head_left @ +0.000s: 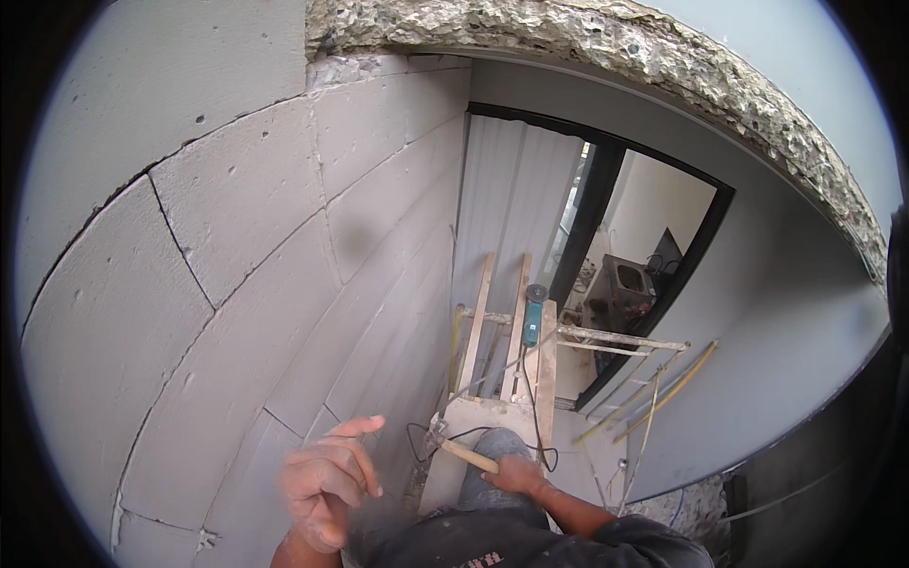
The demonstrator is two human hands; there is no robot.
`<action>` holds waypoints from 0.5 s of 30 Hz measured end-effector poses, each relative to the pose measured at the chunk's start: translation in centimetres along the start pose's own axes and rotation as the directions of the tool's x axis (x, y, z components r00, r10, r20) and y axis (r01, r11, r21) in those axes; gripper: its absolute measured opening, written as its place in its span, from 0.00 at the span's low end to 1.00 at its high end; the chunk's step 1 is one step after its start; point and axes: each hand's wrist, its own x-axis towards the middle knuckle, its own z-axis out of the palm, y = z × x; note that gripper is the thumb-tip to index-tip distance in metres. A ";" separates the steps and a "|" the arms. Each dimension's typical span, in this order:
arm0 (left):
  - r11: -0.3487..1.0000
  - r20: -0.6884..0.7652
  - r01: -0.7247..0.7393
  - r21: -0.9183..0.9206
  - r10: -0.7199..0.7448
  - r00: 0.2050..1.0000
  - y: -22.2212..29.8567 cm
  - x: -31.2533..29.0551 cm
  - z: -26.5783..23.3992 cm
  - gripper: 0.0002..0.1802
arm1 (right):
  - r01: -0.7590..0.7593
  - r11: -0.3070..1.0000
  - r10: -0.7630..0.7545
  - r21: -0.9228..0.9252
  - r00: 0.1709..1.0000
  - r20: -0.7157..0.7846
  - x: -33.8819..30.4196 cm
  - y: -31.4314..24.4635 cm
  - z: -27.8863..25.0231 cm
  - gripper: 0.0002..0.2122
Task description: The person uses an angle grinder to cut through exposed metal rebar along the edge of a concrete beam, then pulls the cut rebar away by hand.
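Note:
My right hand (516,475) is closed around the wooden handle of a hammer (469,456), low in front of my body. Its metal head points left, over a pale board (443,478) by my knee. My left hand (331,478) is raised beside the block wall (246,360), slightly blurred. Its index finger stretches out and the other fingers bend loosely, with nothing visible in them. Farther off, a teal angle grinder (533,324) lies on wooden planks (518,327), its dark disc pointing away from me. A black cable (537,407) runs from it back towards my legs.
A metal scaffold frame (620,339) stands around the planks. Rough broken concrete (739,85) edges the opening overhead. Beyond the planks is a black-framed window or door (653,156). Yellow and white poles (677,388) lean by the grey wall (795,379) to the right.

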 end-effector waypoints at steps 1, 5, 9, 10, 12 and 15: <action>0.991 0.058 -0.131 -0.039 0.134 0.989 2.1 1.2 0.7 0.38 | -0.024 0.999 0.024 0.029 0.999 0.026 -0.1 0.0 0.0 0.29; 0.863 0.243 -0.453 -0.226 0.500 0.831 4.2 7.4 2.3 0.35 | -0.100 0.995 0.100 0.012 0.994 0.045 0.9 -0.3 -1.0 0.30; 0.800 0.208 -0.500 -0.330 0.579 0.789 6.1 8.8 5.4 0.34 | -0.053 0.998 0.053 0.019 0.998 0.033 1.5 -0.4 -1.7 0.29; 0.801 0.160 -0.499 -0.330 0.569 0.807 6.4 8.5 6.2 0.35 | -0.049 0.998 0.047 0.044 0.998 0.036 1.6 -0.4 -1.7 0.30; 0.789 -0.032 -0.553 -0.266 0.567 0.823 6.6 7.8 7.2 0.35 | -0.041 0.997 0.039 0.065 0.999 0.036 1.7 -0.2 -1.6 0.30; 0.810 -0.037 -0.514 -0.283 0.527 0.849 7.0 6.9 6.8 0.35 | -0.048 0.997 0.045 0.057 0.998 0.044 2.0 0.1 -1.2 0.30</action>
